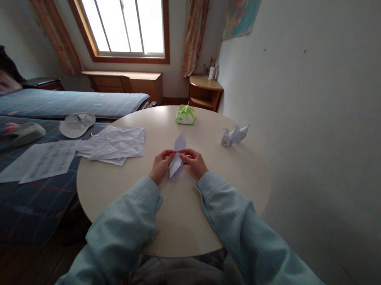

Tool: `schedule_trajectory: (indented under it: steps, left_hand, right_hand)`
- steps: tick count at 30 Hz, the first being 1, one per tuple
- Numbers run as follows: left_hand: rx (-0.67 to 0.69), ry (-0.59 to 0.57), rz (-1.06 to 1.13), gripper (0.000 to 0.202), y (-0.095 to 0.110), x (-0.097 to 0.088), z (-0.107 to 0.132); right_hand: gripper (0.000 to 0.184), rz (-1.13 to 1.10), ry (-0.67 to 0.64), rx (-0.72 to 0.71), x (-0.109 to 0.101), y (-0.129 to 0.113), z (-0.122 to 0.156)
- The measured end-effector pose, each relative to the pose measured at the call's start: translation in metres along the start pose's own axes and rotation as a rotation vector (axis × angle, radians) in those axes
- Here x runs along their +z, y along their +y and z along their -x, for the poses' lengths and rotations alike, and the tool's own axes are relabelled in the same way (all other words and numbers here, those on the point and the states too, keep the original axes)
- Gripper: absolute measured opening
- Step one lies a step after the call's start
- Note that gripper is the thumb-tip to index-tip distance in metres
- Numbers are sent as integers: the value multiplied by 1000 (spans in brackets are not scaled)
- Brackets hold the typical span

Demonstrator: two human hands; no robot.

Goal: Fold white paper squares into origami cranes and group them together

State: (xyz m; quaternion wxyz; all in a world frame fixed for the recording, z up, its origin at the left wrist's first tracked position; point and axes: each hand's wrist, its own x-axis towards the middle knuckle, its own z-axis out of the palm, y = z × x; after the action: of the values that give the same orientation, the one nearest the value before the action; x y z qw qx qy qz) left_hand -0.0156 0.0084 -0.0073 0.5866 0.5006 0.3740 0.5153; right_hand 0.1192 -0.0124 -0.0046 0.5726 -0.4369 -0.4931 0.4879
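Between my two hands, over the middle of the round table (128, 186), is a folded piece of white paper (175, 166). It is long and narrow, pointed at its far and near ends. My left hand (162, 164) grips its left edge near the middle, fingers closed on it. From the other side my right hand (193, 160) pinches the paper close to its centre. The fingertips of both hands nearly meet there and hide part of the folds.
Folded paper figures (234, 136) stand at the table's right. A green tissue pack (185, 115) sits at the back. Creased sheets (122, 142) lie on the left edge, beside a bed (44, 204) with a cap (77, 124) and printed pages (50, 159). A wall (314, 128) borders the right.
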Motion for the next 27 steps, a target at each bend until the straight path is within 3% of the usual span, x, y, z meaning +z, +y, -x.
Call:
schedule_trajectory:
  steps: [9,13,20,27]
  left_hand:
    - [-68,-159,23,37,8,1,6]
    - [-19,-139,21,37,8,1,6]
    - [173,12,-150,30,13,2,3]
    - [520,104,-498,24,24,5,11]
  right_hand:
    - [22,130,116,-96,-2,5,-3]
    - [25,152,128,-111,-1,5,-3]
    - [35,181,101,-189,4,-4,2]
    - [26,482,249,-456,8,-10,12]
